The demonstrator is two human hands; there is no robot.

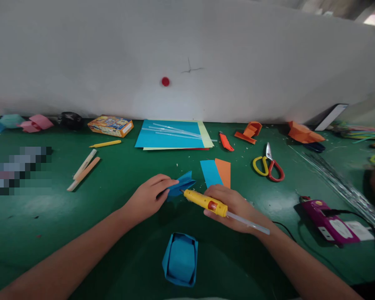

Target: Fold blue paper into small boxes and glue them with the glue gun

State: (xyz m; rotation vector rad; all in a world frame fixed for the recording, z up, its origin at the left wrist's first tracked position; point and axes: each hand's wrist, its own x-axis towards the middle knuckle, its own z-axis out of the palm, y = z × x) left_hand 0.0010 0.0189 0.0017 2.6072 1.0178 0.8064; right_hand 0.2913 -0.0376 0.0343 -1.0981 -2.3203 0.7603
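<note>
My left hand (150, 195) pinches a folded blue paper piece (181, 184) and holds it just above the green table (43, 233). My right hand (234, 206) grips a yellow glue gun (205, 201) with a clear glue stick poking out of its back end. The gun's tip touches the blue paper piece. A folded blue paper box (180, 259) lies near the table's front edge between my forearms. Blue and orange paper strips (216, 172) lie just beyond my right hand.
A stack of blue and yellow sheets (171, 135) with clear glue sticks lies at the back. Scissors (268, 164), an orange cutter (226, 142), orange paper shapes (303, 133), a small box (111, 125), wooden sticks (85, 168) and a purple device (326, 221) with a cable surround the work area.
</note>
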